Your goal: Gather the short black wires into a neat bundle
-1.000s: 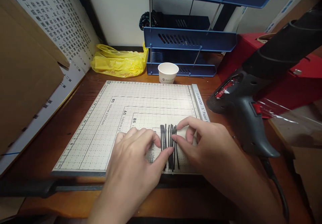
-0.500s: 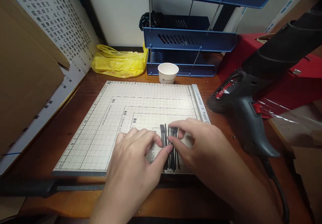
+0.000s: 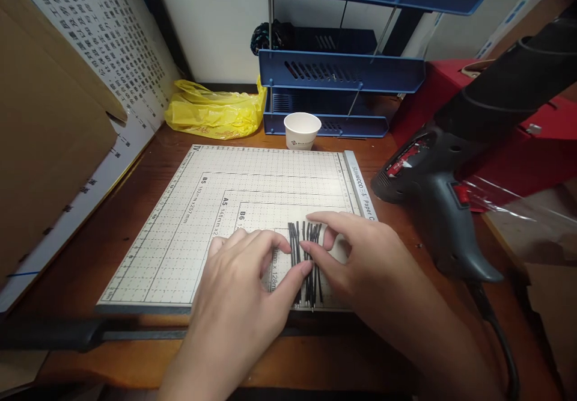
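Several short black wires (image 3: 294, 238) with silvery lower ends lie side by side at the near right of a gridded paper cutter board (image 3: 265, 172). A narrow gap splits them into two groups. My left hand (image 3: 246, 275) holds the left group between a curled index finger and the thumb, whose tip rests across the wires. My right hand (image 3: 360, 251) has its thumb tip on the right group near the gap. Its index finger is stretched out above the wires' upper ends, apart from the thumb.
A white paper cup (image 3: 302, 131) stands behind the board, before a blue tiered tray rack (image 3: 342, 73). A yellow plastic bag (image 3: 214, 112) lies at back left. A dark heat gun (image 3: 451, 208) and red box (image 3: 487, 112) are right. The cutter's black handle (image 3: 54, 335) is near left.
The right index finger has lifted and straightened away from the wires, and the fingers below it have shifted right. The right group's upper ends are slightly more spread. My left hand stays almost still.
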Motion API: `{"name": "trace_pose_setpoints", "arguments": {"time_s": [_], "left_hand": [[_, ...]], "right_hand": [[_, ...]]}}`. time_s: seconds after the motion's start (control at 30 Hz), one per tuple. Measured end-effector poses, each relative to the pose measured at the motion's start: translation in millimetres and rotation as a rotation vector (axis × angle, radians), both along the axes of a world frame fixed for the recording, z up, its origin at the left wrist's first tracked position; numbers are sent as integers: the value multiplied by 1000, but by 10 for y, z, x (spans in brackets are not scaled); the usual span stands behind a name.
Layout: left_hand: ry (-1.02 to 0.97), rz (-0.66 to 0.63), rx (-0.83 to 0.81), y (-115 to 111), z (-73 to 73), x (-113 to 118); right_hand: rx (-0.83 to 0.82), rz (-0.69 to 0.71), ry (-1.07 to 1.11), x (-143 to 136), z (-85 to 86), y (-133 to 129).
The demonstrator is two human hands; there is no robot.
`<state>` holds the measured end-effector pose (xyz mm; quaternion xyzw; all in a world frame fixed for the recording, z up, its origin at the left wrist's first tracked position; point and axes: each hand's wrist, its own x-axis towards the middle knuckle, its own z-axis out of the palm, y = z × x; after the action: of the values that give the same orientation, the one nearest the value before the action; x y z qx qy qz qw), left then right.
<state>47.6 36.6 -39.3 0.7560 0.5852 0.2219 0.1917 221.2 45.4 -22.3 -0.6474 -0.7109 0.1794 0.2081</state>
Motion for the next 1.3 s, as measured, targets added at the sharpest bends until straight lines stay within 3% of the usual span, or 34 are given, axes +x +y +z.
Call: {"name": "trace_pose_setpoints", "arguments": {"time_s": [0.3, 0.6, 0.8, 1.0, 1.3], "left_hand": [[13, -27, 10, -4, 0, -25], [15, -23, -21, -13, 15, -28], [25, -13, 11, -13, 2, -28], [24, -26, 8, -11, 13, -16], [62, -4, 20, -5, 1, -1]], "right_hand": [[-5, 58, -4, -6, 16, -13], [12, -30, 6, 76, 55, -13], [-14, 60, 28, 35, 82, -27], [43, 0, 3, 62, 76, -12], [5, 69, -11, -3, 102, -31]]}}
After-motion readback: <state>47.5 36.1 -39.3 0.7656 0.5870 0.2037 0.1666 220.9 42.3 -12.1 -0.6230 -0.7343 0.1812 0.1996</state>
